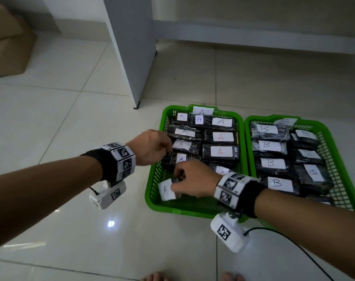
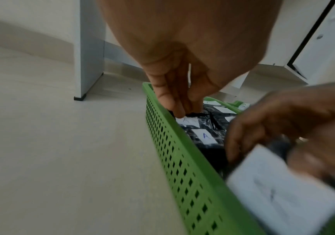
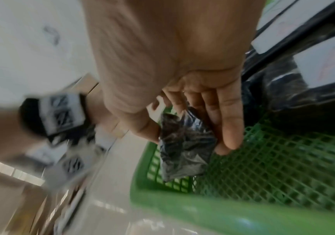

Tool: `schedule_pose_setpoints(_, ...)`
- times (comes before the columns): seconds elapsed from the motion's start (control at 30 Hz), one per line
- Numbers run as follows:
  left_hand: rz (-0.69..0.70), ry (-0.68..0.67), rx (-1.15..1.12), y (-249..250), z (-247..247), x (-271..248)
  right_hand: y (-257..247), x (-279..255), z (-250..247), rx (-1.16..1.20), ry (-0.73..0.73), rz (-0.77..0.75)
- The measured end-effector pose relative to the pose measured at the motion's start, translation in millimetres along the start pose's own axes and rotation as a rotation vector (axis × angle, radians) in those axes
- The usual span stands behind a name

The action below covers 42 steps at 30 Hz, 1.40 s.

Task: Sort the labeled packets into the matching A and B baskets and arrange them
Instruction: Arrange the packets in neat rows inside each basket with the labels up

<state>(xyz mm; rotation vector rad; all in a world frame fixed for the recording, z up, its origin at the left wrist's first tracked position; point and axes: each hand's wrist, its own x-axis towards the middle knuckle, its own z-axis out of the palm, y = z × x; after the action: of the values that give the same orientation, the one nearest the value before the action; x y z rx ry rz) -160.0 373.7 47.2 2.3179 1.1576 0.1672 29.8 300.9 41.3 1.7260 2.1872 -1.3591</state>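
Note:
Two green baskets sit side by side on the floor. The A basket (image 1: 154, 179) on the left holds several black packets with white A labels. The B basket (image 1: 335, 159) on the right holds several B packets. My left hand (image 1: 166, 151) reaches over the A basket's left wall (image 2: 174, 152), and its fingertips (image 2: 179, 111) pinch the edge of an A packet (image 2: 194, 120) in the left column. My right hand (image 1: 177, 181) grips another A packet (image 1: 166, 189) by its black plastic (image 3: 184, 149), low over the basket's near left corner (image 3: 263, 174). Its label (image 2: 283, 198) faces left.
A grey cabinet leg (image 1: 132, 57) stands on the tiled floor just behind the A basket. A cardboard box (image 1: 8, 41) sits far left. A black cable (image 1: 294, 242) trails from my right wrist camera. Toes (image 1: 156, 276) show at the bottom edge.

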Motion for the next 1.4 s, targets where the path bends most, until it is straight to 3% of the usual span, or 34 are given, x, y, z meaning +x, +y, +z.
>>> schedule_pose_setpoints(0.07,0.007,-0.14,-0.066,3.0,1.7,-10.6,10.3,-3.0,-13.3,0.316,-0.01,0.062)
schedule_pose_setpoints(0.13,0.039,-0.194,-0.103,6.0,6.8,-15.9,21.0,-6.9,-26.9,0.61,-0.004,0.113)
schedule_pose_setpoints(0.23,0.058,-0.172,-0.066,9.5,17.0,-14.1,33.6,-11.1,-37.6,0.854,0.036,0.125)
schedule_pose_setpoints(0.33,0.171,-0.049,0.017,11.5,24.2,-7.7,38.8,-15.6,-35.6,0.924,0.05,0.108)
schedule_pose_setpoints(0.4,0.219,0.008,0.003,13.3,24.9,-5.3,42.0,-19.5,-30.3,0.772,0.084,0.046)
schedule_pose_setpoints(0.5,0.209,-0.013,-0.077,17.2,25.4,-6.8,46.2,-20.3,-25.3,0.164,0.277,-0.114)
schedule_pose_setpoints(0.53,0.187,-0.028,-0.084,19.3,26.3,-8.2,46.5,-20.4,-24.5,0.074,0.318,-0.153)
schedule_pose_setpoints(0.63,0.121,-0.077,-0.013,25.5,29.9,-11.6,45.1,-21.8,-22.3,0.037,0.342,-0.186)
schedule_pose_setpoints(0.73,0.174,-0.098,0.183,27.9,40.0,-14.7,46.2,-25.4,-13.9,-0.08,0.255,-0.213)
schedule_pose_setpoints(0.9,0.131,-0.195,0.231,26.2,52.8,-16.8,47.2,-24.1,-6.1,-0.322,0.207,-0.247)
schedule_pose_setpoints(1.13,0.206,-0.041,0.365,15.1,45.2,-11.2,46.1,-9.1,-0.1,-0.572,0.185,-0.268)
schedule_pose_setpoints(1.4,0.13,0.183,0.35,5.0,33.6,18.9,44.3,5.3,0.6,-0.651,0.162,-0.247)
